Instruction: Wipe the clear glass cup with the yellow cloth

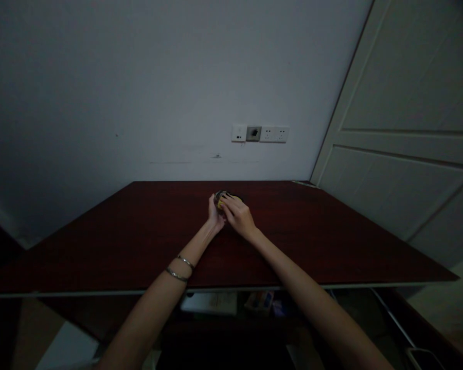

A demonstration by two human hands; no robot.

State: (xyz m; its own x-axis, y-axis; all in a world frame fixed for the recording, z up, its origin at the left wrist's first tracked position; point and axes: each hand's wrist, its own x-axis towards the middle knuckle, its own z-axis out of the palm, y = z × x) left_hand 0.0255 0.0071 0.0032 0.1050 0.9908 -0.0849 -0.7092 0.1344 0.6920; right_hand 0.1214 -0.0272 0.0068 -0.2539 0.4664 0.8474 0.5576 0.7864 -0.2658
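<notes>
A small dark object (221, 197) with yellow on it lies on the desk (332, 231), straight below the wall sockets (260, 133). The right hand (238, 215) curls its grip closed over it. The left hand (215, 213) touches its side, grip unclear. Probably light and rigid: pinch its 2 sides.

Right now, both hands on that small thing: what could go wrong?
1. The right hand covers most of the small dark-and-yellow object, and the light is dim: a slip could go unseen.
2. It sits far across the table, arms stretched; control may be weak.
3. Bangles near the left hand could scrape the wood.
</notes>
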